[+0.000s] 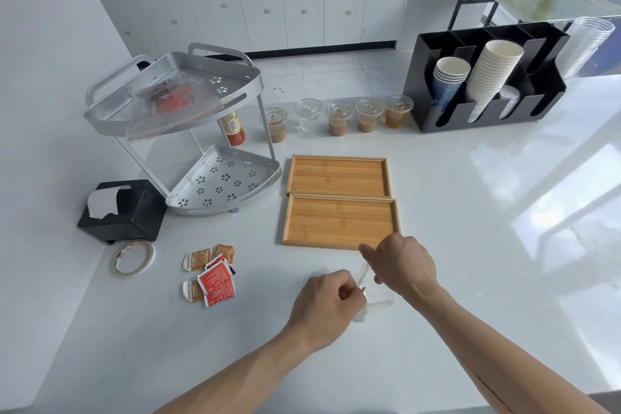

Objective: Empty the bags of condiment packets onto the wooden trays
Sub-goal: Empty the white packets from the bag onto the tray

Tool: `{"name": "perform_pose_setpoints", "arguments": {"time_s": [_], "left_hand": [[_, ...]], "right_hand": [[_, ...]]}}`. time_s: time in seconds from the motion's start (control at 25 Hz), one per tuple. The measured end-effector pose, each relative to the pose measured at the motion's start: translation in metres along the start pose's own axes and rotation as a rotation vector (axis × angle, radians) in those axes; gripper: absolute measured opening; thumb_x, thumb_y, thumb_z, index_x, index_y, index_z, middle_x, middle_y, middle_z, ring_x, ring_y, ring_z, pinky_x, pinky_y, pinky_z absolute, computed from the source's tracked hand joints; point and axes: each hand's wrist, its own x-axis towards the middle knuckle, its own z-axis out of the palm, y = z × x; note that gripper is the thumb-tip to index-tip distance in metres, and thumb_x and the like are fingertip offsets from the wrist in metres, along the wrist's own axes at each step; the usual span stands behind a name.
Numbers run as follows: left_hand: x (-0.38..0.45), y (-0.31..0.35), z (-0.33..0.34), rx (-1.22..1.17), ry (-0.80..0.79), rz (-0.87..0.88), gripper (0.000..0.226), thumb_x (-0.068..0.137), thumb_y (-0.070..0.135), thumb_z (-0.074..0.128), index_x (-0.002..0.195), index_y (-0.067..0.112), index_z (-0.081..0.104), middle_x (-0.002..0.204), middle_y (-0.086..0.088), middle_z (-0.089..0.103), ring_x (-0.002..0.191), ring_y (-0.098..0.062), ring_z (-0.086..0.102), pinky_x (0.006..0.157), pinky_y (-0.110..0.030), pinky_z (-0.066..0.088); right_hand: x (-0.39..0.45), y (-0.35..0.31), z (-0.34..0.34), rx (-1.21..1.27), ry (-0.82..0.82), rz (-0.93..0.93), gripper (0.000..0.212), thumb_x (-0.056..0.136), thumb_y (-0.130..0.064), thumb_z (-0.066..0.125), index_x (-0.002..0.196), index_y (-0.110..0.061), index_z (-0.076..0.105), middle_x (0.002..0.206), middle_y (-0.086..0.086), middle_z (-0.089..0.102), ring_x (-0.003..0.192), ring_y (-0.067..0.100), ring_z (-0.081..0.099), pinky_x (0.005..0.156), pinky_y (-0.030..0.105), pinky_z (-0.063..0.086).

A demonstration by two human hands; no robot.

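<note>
Both wooden trays (337,198) lie bare at the bench's middle, so little looks done. A full bag (171,101) waits on the rack's (174,118) top shelf, far-left. Loose packets (210,274) lie toward the near-left edge. Left hand (327,304) and right hand (401,262) pinch a clear bag (376,296), fingers closed, beside the nearer tray's corner.

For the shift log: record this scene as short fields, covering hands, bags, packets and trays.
left hand: closed on the clear bag
right hand: pinching the same bag's top
clear bag: looks empty, on the counter
wooden trays: two, side by side, both bare
loose packets: on the counter, left of the trays
second bag: full, on the rack's top shelf
</note>
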Motion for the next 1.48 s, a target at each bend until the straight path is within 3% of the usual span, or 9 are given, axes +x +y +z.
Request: {"name": "perform_pose_setpoints", "arguments": {"time_s": [0.12,0.28,0.4,0.52,0.68,0.88,0.96,1.24,1.48], "left_hand": [[-0.002,-0.005,0.002,-0.088,-0.078,0.013,0.02,0.08,0.032,0.052,0.065,0.019,0.055,0.06,0.008,0.061,0.054,-0.002,0.053,0.058,-0.031,0.045],[0.005,-0.045,-0.018,-0.018,0.01,-0.074,0.026,0.081,0.038,0.047,0.065,0.02,0.056,0.064,0.006,0.064,0.064,-0.015,0.058,0.063,-0.036,0.048],[0.019,-0.088,-0.038,0.125,-0.081,-0.202,0.008,0.084,0.029,0.058,0.089,0.025,0.063,0.085,0.008,0.066,0.082,-0.016,0.063,0.075,-0.033,0.051],[0.038,-0.107,-0.042,0.16,-0.205,-0.263,0.049,0.08,0.037,0.069,0.124,0.029,0.05,0.111,0.005,0.06,0.1,-0.014,0.06,0.078,-0.024,0.048],[0.064,-0.102,-0.025,0.126,-0.216,-0.217,0.074,0.075,0.045,0.074,0.138,0.033,0.037,0.124,0.005,0.057,0.115,-0.012,0.053,0.089,-0.024,0.041],[0.083,-0.091,-0.015,-0.008,0.04,-0.106,0.005,0.083,0.026,0.071,0.087,0.028,0.071,0.085,0.014,0.072,0.085,0.0,0.065,0.071,-0.013,0.041],[0.086,-0.092,-0.016,-0.118,0.108,-0.105,0.023,0.081,0.019,0.071,0.063,0.033,0.068,0.063,0.021,0.067,0.065,0.009,0.06,0.061,-0.007,0.038],[0.089,-0.093,-0.048,-0.362,0.286,-0.153,0.01,0.087,0.022,0.066,0.079,0.028,0.067,0.085,0.004,0.074,0.088,-0.013,0.071,0.07,-0.031,0.059],[0.111,-0.081,-0.085,0.004,0.426,-0.155,0.011,0.087,0.024,0.063,0.077,0.024,0.058,0.075,0.007,0.07,0.067,-0.015,0.065,0.065,-0.032,0.053]], "right_hand": [[0.001,0.0,0.002,0.063,0.014,-0.026,0.03,0.084,-0.025,0.056,0.064,-0.005,0.065,0.065,0.007,0.073,0.067,0.03,0.07,0.06,0.039,0.057],[0.0,-0.002,-0.009,0.183,-0.061,-0.111,0.028,0.086,-0.026,0.061,0.06,-0.019,0.068,0.055,-0.007,0.071,0.055,0.012,0.068,0.058,0.035,0.057],[-0.005,-0.006,-0.019,0.287,-0.11,-0.17,0.025,0.086,-0.026,0.063,0.062,-0.02,0.068,0.057,-0.008,0.072,0.047,0.009,0.06,0.059,0.037,0.057],[-0.009,-0.011,-0.032,0.227,-0.101,-0.245,0.02,0.085,-0.029,0.063,0.067,-0.023,0.067,0.06,-0.008,0.072,0.051,0.012,0.061,0.061,0.038,0.057],[-0.002,-0.021,-0.058,0.074,0.007,-0.333,0.015,0.087,-0.036,0.064,0.076,-0.026,0.068,0.069,-0.009,0.073,0.068,0.014,0.068,0.064,0.036,0.057],[0.019,-0.024,-0.078,0.174,0.013,-0.327,0.015,0.085,-0.033,0.066,0.073,-0.025,0.068,0.062,-0.012,0.072,0.066,0.011,0.068,0.062,0.036,0.057],[0.033,-0.022,-0.081,0.204,0.025,-0.316,0.014,0.084,-0.032,0.066,0.072,-0.025,0.068,0.061,-0.011,0.072,0.062,0.007,0.065,0.063,0.035,0.055],[0.088,-0.005,-0.073,0.395,-0.068,-0.217,0.008,0.083,-0.02,0.065,0.076,-0.019,0.07,0.065,-0.003,0.074,0.054,0.006,0.059,0.056,0.026,0.05],[0.128,0.011,-0.026,0.541,-0.185,-0.07,0.009,0.088,-0.016,0.065,0.086,-0.011,0.072,0.077,0.003,0.075,0.066,0.013,0.062,0.061,0.027,0.049]]}}
